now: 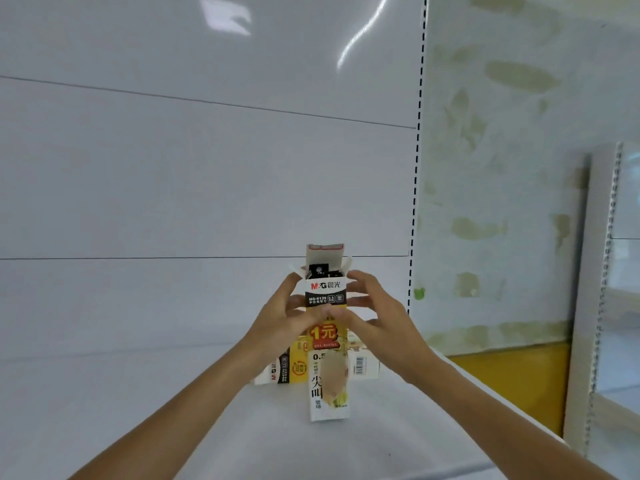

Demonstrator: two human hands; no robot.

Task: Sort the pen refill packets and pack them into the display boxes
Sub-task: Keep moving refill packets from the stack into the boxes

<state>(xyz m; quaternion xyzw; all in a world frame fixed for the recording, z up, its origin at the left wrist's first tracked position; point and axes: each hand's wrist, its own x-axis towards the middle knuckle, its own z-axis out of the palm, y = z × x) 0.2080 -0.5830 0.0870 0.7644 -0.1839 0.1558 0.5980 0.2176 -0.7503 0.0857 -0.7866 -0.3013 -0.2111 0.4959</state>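
Cardboard printed white, yellow and black is standing upright as a tall, narrow display box on the near middle of a white shelf surface. The person is holding it from both sides. The left hand is gripping its left edge and the right hand its right edge. The fingers are curling round the upper half and both thumbs are pressing on the front face. The likeliest trouble is a tip: the box is resting on a small base and is being held high up, so an uneven push from either hand could be enough to swing the bottom out. Since the top is open, any lean would probably be letting the contents slide out. Squeezing too hard could also be creasing the thin walls or bending the raised top flap, which would make closing harder. A backward slip would be knocking it into a second white-and-yellow cardboard box, which is lying on its side just behind and showing on both sides of the upright one. In the open mouth of the held box, dark refill ends are showing, seemingly filling much of the opening, though their number is too blurred to tell. Whether the lying box is holding anything cannot be told.
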